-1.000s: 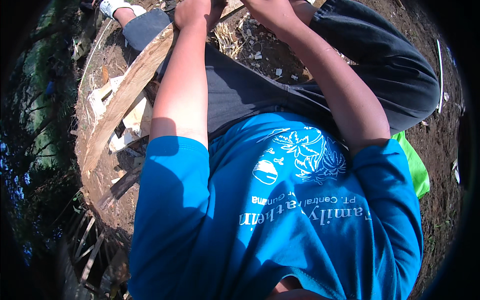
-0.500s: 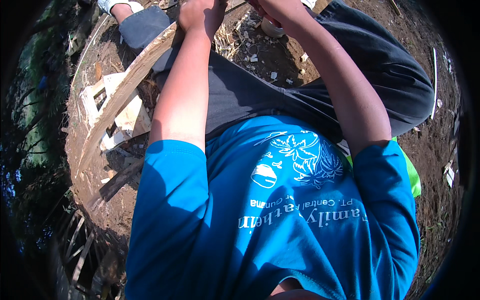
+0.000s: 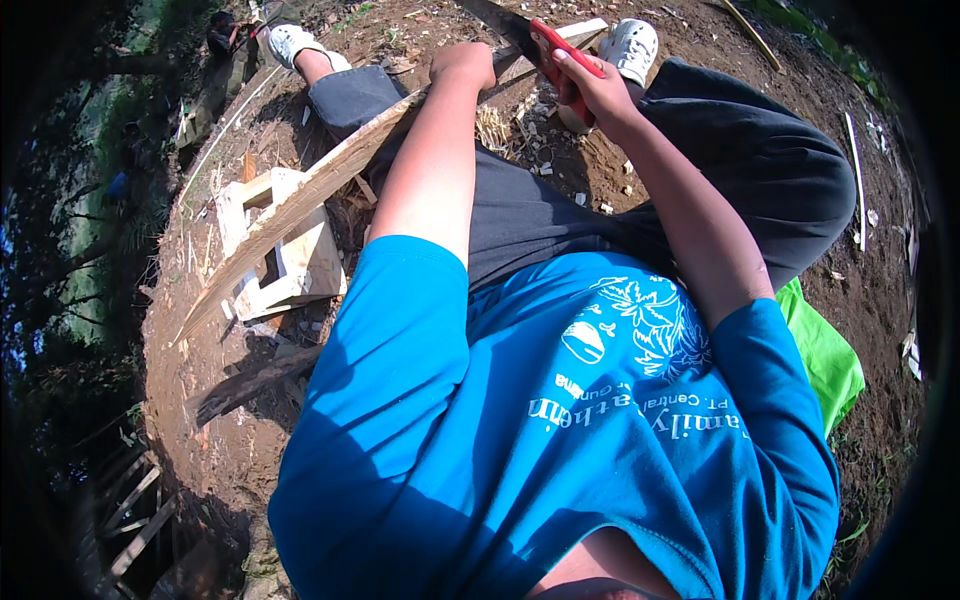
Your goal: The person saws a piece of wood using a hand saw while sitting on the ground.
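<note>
Firmly, left hand [image 3: 463,66] clamps plank [image 3: 308,197] edge, right hand [image 3: 598,88] clamps saw [image 3: 508,27], open soil [image 3: 690,38] beyond.

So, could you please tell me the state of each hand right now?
Left hand: at the long plank; its grip cannot be told.
Right hand: closed, holding the red-handled saw.
</note>
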Motion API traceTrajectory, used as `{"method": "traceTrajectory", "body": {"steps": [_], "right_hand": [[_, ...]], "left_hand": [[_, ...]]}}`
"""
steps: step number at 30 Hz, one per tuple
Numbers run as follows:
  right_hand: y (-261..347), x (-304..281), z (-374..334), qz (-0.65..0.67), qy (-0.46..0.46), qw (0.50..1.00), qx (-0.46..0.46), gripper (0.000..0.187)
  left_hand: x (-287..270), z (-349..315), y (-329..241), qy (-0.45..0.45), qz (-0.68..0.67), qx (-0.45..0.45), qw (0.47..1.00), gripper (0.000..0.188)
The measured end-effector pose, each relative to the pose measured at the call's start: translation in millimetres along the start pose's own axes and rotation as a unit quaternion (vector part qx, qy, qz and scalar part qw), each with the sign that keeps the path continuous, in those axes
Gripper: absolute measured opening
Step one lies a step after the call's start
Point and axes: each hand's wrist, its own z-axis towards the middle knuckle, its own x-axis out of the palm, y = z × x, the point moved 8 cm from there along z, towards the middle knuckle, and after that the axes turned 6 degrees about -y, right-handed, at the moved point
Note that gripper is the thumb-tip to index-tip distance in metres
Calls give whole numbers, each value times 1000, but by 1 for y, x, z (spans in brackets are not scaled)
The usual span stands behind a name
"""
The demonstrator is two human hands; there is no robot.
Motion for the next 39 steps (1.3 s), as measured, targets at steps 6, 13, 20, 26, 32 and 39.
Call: {"method": "traceTrajectory", "body": {"steps": [6, 13, 20, 26, 32, 39], "right_hand": [[10, -3, -22, -11, -73, 997, 23, 37], [17, 3, -35, -42, -67, 996, 30, 36], [-21, 0, -72, 8, -72, 997, -22, 33], [14, 3, -43, -71, -45, 994, 64, 34], [12, 6, -57, -21, -61, 997, 39, 34], [-6, 2, -75, -44, -75, 996, -14, 39]], "left_hand": [[-5, -20, -19, -70, -2, 49, 996, 32], [2, -39, -13, -68, 0, 63, 996, 26], [2, -39, -25, -71, 3, 73, 995, 26], [-5, -45, -15, -54, 10, 51, 997, 27], [1, -41, -14, -89, 5, 58, 994, 26], [2, -44, -18, -41, 22, 54, 997, 28]]}}
